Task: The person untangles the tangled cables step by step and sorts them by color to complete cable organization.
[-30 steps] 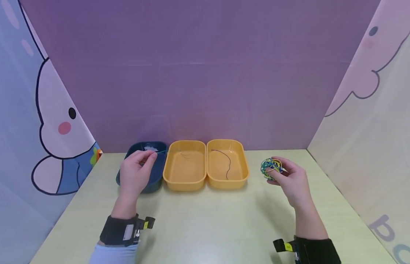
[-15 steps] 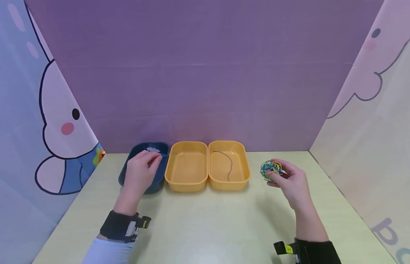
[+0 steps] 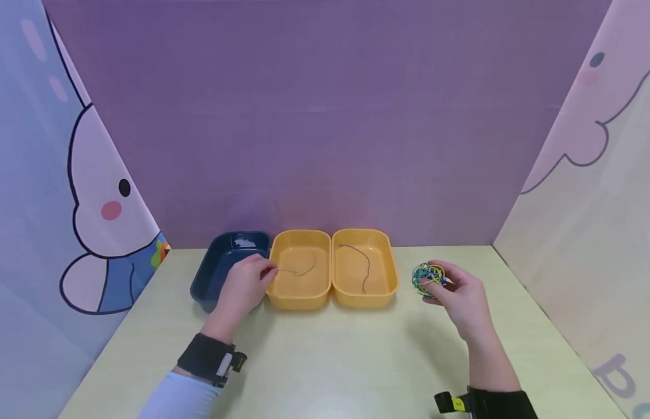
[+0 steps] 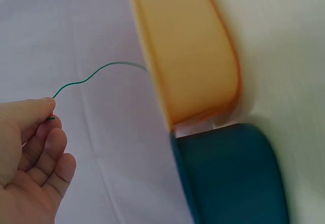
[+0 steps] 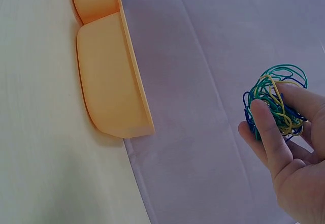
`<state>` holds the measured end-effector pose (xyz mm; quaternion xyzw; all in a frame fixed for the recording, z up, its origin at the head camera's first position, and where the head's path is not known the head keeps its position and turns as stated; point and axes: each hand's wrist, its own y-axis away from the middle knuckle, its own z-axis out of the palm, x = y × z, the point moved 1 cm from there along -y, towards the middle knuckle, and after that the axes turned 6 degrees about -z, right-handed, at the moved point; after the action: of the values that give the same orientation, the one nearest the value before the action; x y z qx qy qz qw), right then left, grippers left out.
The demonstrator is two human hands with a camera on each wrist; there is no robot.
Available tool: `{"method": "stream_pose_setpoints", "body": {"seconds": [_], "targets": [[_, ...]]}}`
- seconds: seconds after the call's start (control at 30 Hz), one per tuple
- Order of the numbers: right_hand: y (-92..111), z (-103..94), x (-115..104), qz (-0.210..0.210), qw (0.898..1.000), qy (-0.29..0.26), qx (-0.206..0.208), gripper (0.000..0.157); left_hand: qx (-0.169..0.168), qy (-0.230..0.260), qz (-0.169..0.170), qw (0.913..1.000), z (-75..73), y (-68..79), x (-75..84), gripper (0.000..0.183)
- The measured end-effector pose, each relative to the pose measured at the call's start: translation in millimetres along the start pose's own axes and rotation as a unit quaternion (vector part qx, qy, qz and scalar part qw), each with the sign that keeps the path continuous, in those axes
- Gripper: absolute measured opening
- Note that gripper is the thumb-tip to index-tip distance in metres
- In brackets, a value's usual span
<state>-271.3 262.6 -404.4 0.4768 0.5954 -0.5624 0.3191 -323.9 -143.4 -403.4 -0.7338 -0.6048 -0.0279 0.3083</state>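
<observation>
Between thumb and forefinger, my left hand (image 3: 243, 285) pinches one end of a thin green wire (image 4: 84, 81). The hand is over the side where the dark blue bin (image 3: 203, 285) meets the middle yellow bin (image 3: 298, 303). From the fingertips the wire trails rightward in a loose curve over the middle bin. Raised to the right of the bins, my right hand (image 3: 463, 297) grips a tangled ball of wires (image 5: 274, 109) in green, blue and yellow, thumb on the near side. A single dark wire (image 3: 368, 266) lies curved in the right yellow bin (image 3: 364, 300).
All three bins stand side by side at the back of the pale table (image 3: 345, 361), close to a purple backdrop (image 3: 325, 128). A whitish patch (image 3: 245, 243) shows at the back of the blue bin. Printed panels (image 3: 31, 262) flank the table.
My left hand has moved right and nearer, from over the blue bin to the middle bin's left edge, bringing the green wire over that bin. My right hand stays in place with the tangle.
</observation>
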Motion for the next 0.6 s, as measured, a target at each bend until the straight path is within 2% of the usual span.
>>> {"method": "stream_pose_setpoints", "body": {"seconds": [0.13,0.33,0.6], "targets": [[0,-0.5,1,-0.005,1.000,-0.003,-0.005,0.048,-0.031,-0.004,-0.020,0.9993,9.7,-3.4,1.4,0.015],[0,-0.7,4,-0.001,1.000,0.004,-0.003,0.047,-0.063,0.002,-0.032,0.9975,20.8,-9.8,5.0,0.014],[3,-1.4,11,0.020,1.000,0.006,-0.012,0.048,-0.114,-0.028,-0.044,0.9920,34.4,-14.2,9.7,0.011]]}}
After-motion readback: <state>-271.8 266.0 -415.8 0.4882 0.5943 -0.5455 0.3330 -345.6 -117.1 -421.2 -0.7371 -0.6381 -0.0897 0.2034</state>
